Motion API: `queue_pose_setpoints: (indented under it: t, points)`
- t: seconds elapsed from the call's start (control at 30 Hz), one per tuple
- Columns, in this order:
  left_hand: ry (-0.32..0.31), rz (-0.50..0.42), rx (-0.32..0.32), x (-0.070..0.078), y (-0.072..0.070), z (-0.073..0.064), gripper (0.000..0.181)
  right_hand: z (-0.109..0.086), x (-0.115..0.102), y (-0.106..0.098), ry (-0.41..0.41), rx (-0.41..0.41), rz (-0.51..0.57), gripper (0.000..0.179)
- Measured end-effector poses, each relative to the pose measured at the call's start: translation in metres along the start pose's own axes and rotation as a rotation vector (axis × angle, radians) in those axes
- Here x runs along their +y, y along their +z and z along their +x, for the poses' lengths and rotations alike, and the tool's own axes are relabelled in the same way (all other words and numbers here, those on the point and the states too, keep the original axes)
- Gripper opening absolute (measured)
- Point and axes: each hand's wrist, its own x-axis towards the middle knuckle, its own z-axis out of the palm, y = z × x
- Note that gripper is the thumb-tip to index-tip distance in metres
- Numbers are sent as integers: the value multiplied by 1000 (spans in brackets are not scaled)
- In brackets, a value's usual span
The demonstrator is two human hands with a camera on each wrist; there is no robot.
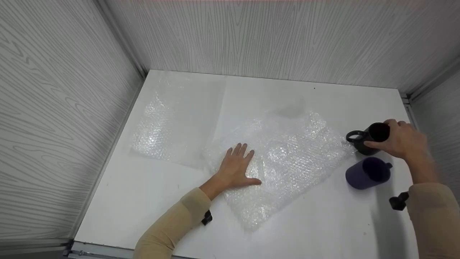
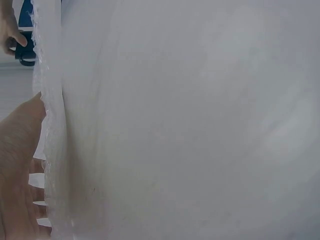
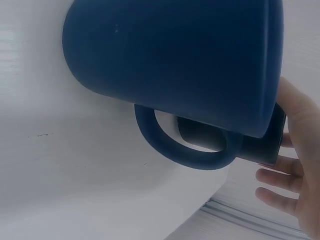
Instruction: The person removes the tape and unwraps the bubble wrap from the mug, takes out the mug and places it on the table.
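Observation:
My left hand (image 1: 235,172) lies with fingers spread on a sheet of bubble wrap (image 1: 298,169) at the middle of the table. A black mug (image 1: 361,146) stands by the sheet's right corner, its handle pointing left. My right hand (image 1: 406,140) holds this mug from the right side, thumb at the front and fingers behind. Just nearer to me stands a purple-blue mug (image 1: 357,176) with its handle to the right. In the right wrist view the blue mug (image 3: 175,60) covers much of the black mug (image 3: 200,134).
Another bubble wrap sheet (image 1: 179,122) lies flat at the back left, meeting the middle sheet's left edge. Wood-grain panels (image 1: 237,39) enclose the white table (image 1: 136,201) at the back and on both sides.

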Motion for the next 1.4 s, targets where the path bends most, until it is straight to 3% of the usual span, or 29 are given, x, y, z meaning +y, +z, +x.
queue_pose_setpoints:
  t: [0.63, 0.83, 0.97, 1.07, 1.27, 1.4]
  points:
    - [-6, -8, -4, 0, -2, -2, 116, -4, 4, 6, -10, -43, -13, 122]
    - [-4, -8, -4, 1, -2, -1, 116, -9, -5, -2, 17, -30, 29, 113]
    - [1, -2, 5, 1, -1, 0, 115, -13, -24, -12, -2, 37, 61, 101]
    - [4, -4, 13, 1, -1, -1, 114, -20, -45, -16, -54, 138, 58, 91]
    - [-1, -16, 5, 2, -2, -1, 113, -35, -95, -9, -182, 385, 44, 76]
    - [-11, -10, -10, 3, -1, -1, 113, -44, -128, 0, -230, 437, 54, 73]
